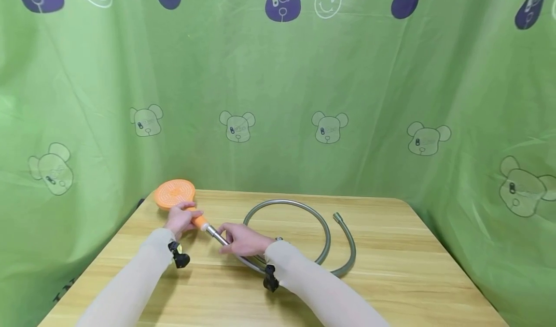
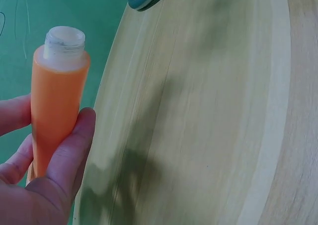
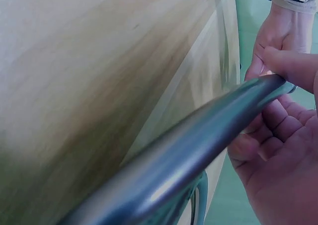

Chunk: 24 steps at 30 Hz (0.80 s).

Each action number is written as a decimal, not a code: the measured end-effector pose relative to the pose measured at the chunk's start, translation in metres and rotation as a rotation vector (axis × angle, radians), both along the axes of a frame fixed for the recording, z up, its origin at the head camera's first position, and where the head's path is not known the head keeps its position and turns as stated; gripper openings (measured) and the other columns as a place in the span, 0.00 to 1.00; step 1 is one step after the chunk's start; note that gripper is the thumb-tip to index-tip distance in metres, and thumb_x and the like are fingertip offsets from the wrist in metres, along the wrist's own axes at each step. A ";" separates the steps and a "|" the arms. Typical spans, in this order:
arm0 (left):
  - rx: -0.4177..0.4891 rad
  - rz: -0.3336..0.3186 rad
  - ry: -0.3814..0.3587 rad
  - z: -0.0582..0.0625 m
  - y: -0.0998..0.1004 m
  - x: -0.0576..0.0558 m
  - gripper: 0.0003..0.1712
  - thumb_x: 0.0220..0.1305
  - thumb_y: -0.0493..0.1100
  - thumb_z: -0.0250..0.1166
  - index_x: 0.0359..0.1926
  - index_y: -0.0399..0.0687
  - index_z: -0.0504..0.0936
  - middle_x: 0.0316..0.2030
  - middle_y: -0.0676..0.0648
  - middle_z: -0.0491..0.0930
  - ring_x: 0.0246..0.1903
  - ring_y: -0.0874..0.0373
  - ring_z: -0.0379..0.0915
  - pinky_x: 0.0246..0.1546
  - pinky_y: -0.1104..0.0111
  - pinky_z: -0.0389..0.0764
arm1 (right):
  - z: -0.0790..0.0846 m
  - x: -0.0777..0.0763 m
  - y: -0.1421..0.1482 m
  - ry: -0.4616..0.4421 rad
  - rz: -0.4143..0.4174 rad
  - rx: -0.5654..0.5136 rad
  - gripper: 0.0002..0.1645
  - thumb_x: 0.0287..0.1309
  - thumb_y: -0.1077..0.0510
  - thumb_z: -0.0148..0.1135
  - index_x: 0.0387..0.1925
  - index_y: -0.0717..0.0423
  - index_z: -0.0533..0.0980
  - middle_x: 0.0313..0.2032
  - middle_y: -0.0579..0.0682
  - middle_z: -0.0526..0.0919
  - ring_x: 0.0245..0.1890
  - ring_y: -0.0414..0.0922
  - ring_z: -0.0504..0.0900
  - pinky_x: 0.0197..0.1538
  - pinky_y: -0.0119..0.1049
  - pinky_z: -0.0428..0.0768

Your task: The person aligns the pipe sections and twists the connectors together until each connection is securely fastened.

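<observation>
An orange shower head (image 1: pixel 174 193) with a round perforated face is at the table's far left corner. My left hand (image 1: pixel 181 219) grips its handle (image 2: pixel 57 106), fingers on one side and thumb on the other. The handle ends in a whitish threaded neck (image 2: pixel 64 43), bare in the left wrist view. My right hand (image 1: pixel 246 240) pinches a grey metal shower hose (image 3: pixel 174 155) close to its end. That end's metal fitting (image 1: pixel 211 231) points at the neck; the left wrist view shows a gap between them. Inside the right hand, part of the hose is hidden.
The hose loops over the wooden table (image 1: pixel 391 249), and its other end fitting (image 1: pixel 338 217) lies toward the right. A green curtain (image 1: pixel 278 76) with printed bear heads hangs behind the table and on both sides. Black wrist cameras (image 1: pixel 179 255) sit on both sleeves.
</observation>
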State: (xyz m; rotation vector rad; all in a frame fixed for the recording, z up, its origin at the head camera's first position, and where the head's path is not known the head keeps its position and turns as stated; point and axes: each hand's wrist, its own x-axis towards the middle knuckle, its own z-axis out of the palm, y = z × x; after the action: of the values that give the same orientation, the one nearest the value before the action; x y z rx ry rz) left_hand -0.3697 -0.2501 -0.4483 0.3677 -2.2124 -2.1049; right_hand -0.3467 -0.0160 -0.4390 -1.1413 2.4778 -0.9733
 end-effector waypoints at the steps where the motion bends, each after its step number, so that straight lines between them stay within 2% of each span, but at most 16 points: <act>1: -0.001 -0.002 -0.001 0.000 0.000 0.001 0.32 0.65 0.32 0.65 0.67 0.32 0.66 0.49 0.36 0.76 0.34 0.59 0.79 0.35 0.68 0.85 | 0.000 0.000 -0.001 -0.001 -0.006 -0.007 0.23 0.59 0.59 0.71 0.55 0.51 0.75 0.26 0.42 0.75 0.23 0.36 0.71 0.28 0.28 0.72; 8: -0.021 -0.005 -0.007 0.001 0.000 0.000 0.33 0.65 0.33 0.66 0.69 0.33 0.65 0.52 0.34 0.75 0.36 0.57 0.79 0.37 0.66 0.86 | 0.002 0.001 -0.004 -0.043 -0.066 -0.057 0.22 0.57 0.65 0.68 0.53 0.56 0.76 0.33 0.43 0.80 0.30 0.37 0.75 0.35 0.29 0.76; 12: -0.028 -0.004 -0.007 0.000 -0.001 0.000 0.33 0.64 0.33 0.66 0.68 0.34 0.66 0.51 0.33 0.75 0.36 0.56 0.80 0.37 0.66 0.86 | 0.002 0.000 -0.006 -0.057 -0.089 -0.072 0.21 0.57 0.65 0.68 0.52 0.57 0.76 0.32 0.43 0.80 0.29 0.37 0.75 0.35 0.29 0.75; 18: -0.043 -0.017 -0.003 0.002 0.002 0.003 0.33 0.66 0.33 0.65 0.70 0.34 0.65 0.56 0.30 0.73 0.38 0.55 0.80 0.39 0.65 0.86 | 0.000 -0.001 -0.009 -0.094 -0.140 -0.122 0.19 0.62 0.58 0.68 0.52 0.59 0.76 0.29 0.45 0.79 0.26 0.37 0.73 0.29 0.29 0.72; 24: -0.061 -0.018 0.017 0.005 0.006 0.004 0.34 0.65 0.34 0.66 0.70 0.35 0.65 0.60 0.30 0.69 0.39 0.55 0.79 0.38 0.68 0.86 | 0.001 -0.001 -0.012 -0.078 -0.155 -0.152 0.12 0.72 0.50 0.58 0.43 0.55 0.77 0.26 0.48 0.83 0.21 0.37 0.71 0.24 0.28 0.69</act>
State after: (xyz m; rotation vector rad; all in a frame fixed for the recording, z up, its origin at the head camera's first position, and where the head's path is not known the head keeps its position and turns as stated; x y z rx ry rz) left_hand -0.3658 -0.2444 -0.4433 0.3252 -2.2730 -2.0353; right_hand -0.3481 -0.0280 -0.4378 -0.9438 2.4951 -1.2431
